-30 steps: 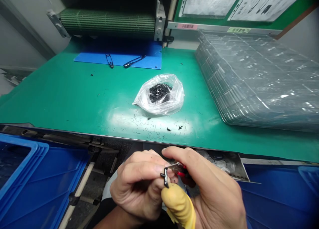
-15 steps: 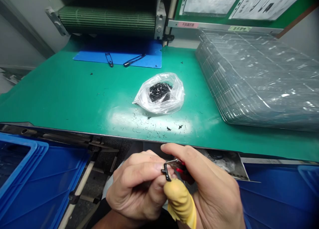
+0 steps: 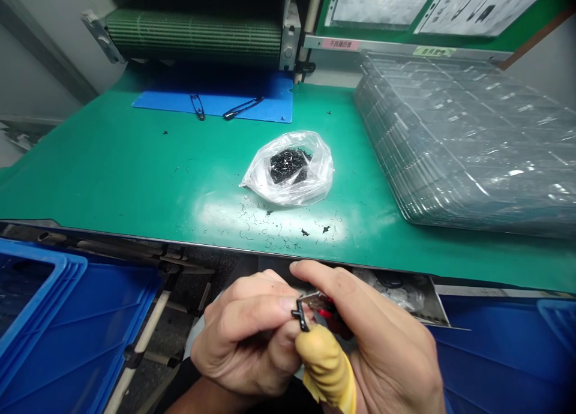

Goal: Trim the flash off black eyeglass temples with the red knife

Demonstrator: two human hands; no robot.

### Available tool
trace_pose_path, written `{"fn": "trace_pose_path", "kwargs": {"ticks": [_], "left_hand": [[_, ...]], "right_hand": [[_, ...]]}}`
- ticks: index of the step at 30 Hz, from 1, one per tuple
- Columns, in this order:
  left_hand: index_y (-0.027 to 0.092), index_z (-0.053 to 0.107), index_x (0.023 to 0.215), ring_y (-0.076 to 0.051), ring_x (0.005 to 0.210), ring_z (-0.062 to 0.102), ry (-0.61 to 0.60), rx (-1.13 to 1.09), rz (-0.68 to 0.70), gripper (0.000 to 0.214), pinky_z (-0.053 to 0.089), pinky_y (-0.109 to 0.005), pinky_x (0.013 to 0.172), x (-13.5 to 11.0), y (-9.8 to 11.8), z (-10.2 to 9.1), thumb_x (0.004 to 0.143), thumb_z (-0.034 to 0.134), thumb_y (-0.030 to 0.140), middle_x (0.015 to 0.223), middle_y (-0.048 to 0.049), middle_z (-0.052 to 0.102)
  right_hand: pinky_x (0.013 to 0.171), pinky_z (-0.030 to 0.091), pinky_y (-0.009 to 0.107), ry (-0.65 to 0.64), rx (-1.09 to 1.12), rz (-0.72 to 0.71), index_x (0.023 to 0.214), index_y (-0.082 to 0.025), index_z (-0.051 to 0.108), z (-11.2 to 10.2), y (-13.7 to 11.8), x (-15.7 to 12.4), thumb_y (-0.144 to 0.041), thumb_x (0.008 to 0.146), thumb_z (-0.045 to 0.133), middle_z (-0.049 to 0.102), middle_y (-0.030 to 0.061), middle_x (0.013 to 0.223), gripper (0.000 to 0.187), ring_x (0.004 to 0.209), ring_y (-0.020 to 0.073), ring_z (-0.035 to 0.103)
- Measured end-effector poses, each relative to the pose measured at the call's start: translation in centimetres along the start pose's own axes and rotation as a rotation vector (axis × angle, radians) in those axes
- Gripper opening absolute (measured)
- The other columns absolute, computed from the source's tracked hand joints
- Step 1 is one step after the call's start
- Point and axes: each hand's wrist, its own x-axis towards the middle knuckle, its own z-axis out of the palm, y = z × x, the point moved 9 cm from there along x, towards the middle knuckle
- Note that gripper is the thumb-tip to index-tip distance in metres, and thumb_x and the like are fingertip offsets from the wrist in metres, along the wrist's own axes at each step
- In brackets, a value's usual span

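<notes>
In front of the table edge, my left hand (image 3: 249,336) pinches a small black plastic part (image 3: 300,314) between thumb and index finger. My right hand (image 3: 387,336) is closed round red-handled nippers (image 3: 324,311), largely hidden by the fingers. Their metal jaws lie at the upper end of the black part. A yellow finger cot (image 3: 326,363) covers the right thumb, whose tip touches the part's lower end. Beyond both hands, a clear plastic bag (image 3: 319,183) stands open on the green table, with a heap of small black pieces (image 3: 288,166) inside.
Black scraps (image 3: 305,233) and thin shavings lie on the green table mat (image 3: 112,180) before the bag. Stacked clear trays (image 3: 468,144) fill the right side. Two black loop-shaped parts (image 3: 243,108) rest at a blue sheet (image 3: 166,99) below a green conveyor belt (image 3: 193,36). Blue crates (image 3: 103,318) flank me.
Both hands stay almost in place. The nippers and the black part shift only very slightly between the fingers.
</notes>
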Motion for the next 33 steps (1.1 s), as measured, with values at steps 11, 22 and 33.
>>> {"fn": "trace_pose_path", "kwargs": {"ticks": [11,22,33], "left_hand": [[0.011,0.068,0.102,-0.010,0.067,0.065,0.051,-0.003,-0.034,0.014,0.057,-0.023,0.060,-0.06,-0.45,0.05,0.088,0.065,0.013,0.084,-0.0014,0.070],[0.006,0.067,0.094,-0.011,0.063,0.065,0.015,0.031,-0.005,0.010,0.057,-0.023,0.054,0.27,-0.18,-0.06,0.087,0.065,0.013,0.075,-0.0018,0.067],[0.009,0.067,0.108,-0.011,0.066,0.064,-0.001,-0.005,-0.008,0.022,0.057,-0.025,0.058,0.09,-0.20,-0.04,0.086,0.065,0.009,0.086,-0.0032,0.069]], "right_hand": [[0.054,0.048,0.025,0.004,0.034,-0.022,0.102,-0.012,0.059,-0.21,-0.14,0.43,-0.028,0.094,0.056,0.067,0.0052,0.077,0.018,0.060,0.0151,0.063],[0.056,0.044,0.028,-0.009,0.027,0.015,0.115,-0.014,0.057,0.27,0.56,-0.24,-0.028,0.092,0.056,0.059,0.0034,0.076,0.027,0.061,0.0158,0.057],[0.058,0.048,0.028,-0.004,0.014,-0.033,0.114,-0.010,0.058,0.00,-0.13,0.00,-0.032,0.095,0.057,0.068,0.0082,0.083,0.028,0.065,0.0172,0.064]]}}
